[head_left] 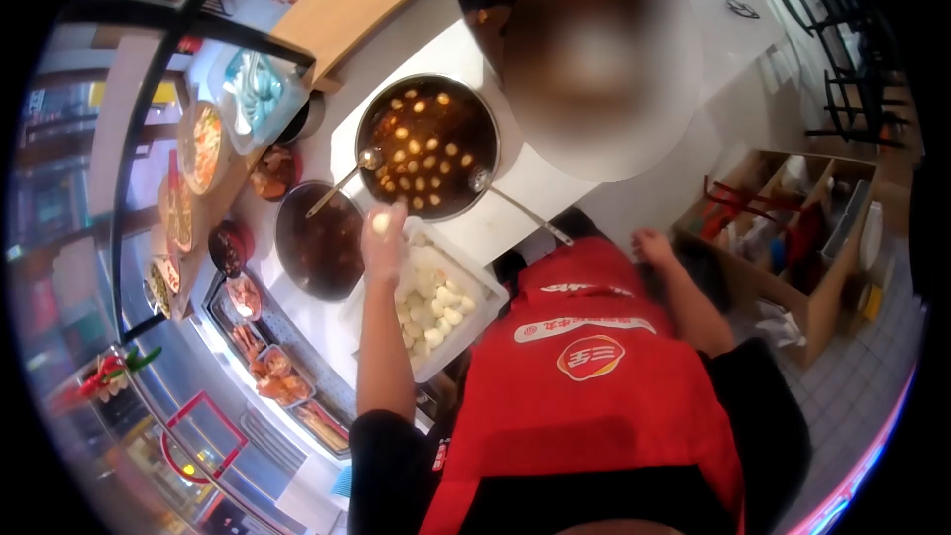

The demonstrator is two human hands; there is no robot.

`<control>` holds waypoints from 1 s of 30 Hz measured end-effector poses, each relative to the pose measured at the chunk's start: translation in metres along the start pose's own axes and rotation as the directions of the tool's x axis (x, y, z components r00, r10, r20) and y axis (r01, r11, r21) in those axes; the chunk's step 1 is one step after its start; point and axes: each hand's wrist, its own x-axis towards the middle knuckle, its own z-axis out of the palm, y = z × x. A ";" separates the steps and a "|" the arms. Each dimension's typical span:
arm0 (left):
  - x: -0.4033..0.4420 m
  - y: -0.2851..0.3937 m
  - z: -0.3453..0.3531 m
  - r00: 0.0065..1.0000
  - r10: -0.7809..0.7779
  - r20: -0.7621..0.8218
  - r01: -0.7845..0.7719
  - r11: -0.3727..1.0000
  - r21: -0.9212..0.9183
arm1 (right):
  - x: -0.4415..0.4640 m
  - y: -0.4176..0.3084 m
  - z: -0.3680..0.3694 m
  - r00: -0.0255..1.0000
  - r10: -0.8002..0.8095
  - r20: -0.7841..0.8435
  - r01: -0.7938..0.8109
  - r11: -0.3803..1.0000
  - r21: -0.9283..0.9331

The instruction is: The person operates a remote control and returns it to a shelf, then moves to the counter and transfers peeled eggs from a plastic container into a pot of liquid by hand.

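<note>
Smooth white oval egg (381,224) is held in left hand's (383,250) fingers, best gripped lightly; right hand's (651,247) finger state can't be told.

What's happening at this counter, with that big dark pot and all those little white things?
A person in a red apron is handling what look like peeled eggs. The left hand holds one egg between the big pot and a white tub with many more. Plenty already sit in the pot's dark liquid, where two ladles rest. The right hand is off to the side and seems to hold nothing.
</note>
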 end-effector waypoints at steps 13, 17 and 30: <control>0.207 -0.027 0.181 0.949 -0.035 0.314 -0.251 0.522 0.816 | -0.075 0.070 -0.073 0.974 0.133 -0.183 -0.092 0.972 0.217; 0.185 -0.006 0.182 0.944 -0.002 0.331 -0.310 0.348 0.885 | -0.083 0.054 -0.082 0.938 0.245 -0.244 -0.199 0.959 0.199; 0.082 0.019 0.074 0.887 0.403 0.227 -0.454 0.660 0.599 | -0.016 -0.046 -0.046 0.995 -0.089 -0.055 0.096 0.985 0.145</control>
